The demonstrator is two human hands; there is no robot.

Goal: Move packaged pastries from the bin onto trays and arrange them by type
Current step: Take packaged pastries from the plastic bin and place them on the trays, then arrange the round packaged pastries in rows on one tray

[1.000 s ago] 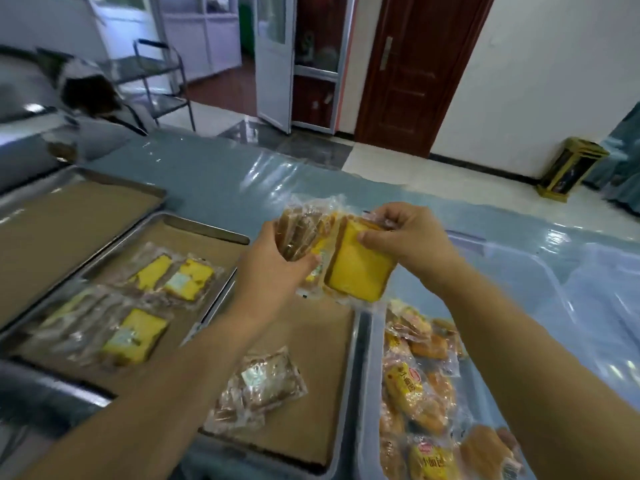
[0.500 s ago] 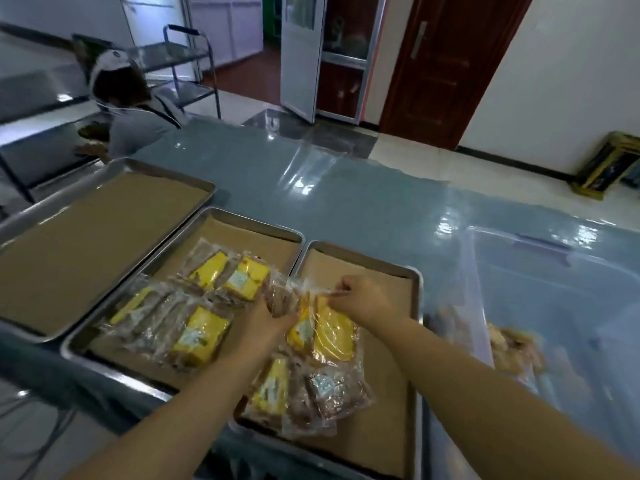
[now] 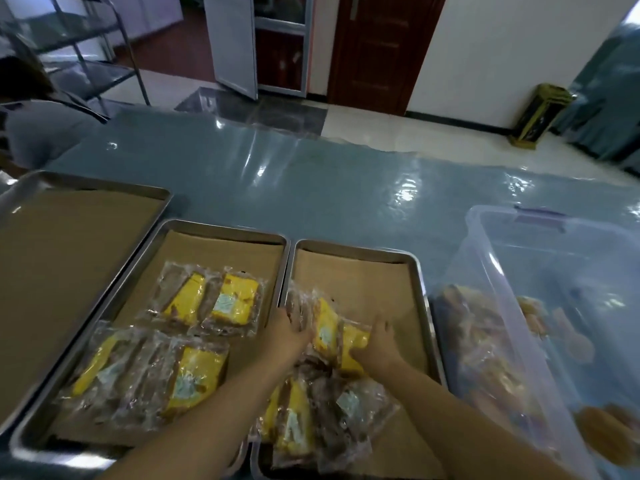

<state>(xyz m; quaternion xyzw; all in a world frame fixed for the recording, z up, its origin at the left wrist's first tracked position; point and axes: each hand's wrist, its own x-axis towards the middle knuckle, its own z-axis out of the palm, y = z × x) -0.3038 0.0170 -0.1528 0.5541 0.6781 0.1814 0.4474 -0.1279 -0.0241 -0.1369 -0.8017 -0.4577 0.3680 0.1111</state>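
Three metal trays lined with brown paper stand side by side on the table. The middle tray [image 3: 221, 226] holds several packets of yellow cake slices [image 3: 235, 303]. On the right tray [image 3: 356, 249] my left hand [image 3: 289, 332] and my right hand [image 3: 379, 341] press two packets down onto the paper. The left hand's fingers lie on a clear packet with a yellow slice [image 3: 325, 327]; the right hand's palm covers another yellow slice packet [image 3: 358, 341]. More packets [image 3: 332, 417] lie nearer me on that tray, partly under my forearms. The clear plastic bin [image 3: 491, 271] at the right holds round golden pastries [image 3: 478, 344].
The far left tray [image 3: 104, 183] shows only brown paper. A person in grey [image 3: 38, 129] leans at the table's left end. The blue table cover [image 3: 311, 181] stretches beyond the trays. A wire cart [image 3: 90, 50] and a yellow floor bin [image 3: 536, 114] stand farther off.
Both hands came down from chest height with the packets and now lay them flat on the right tray. The view has tilted down and shifted left.
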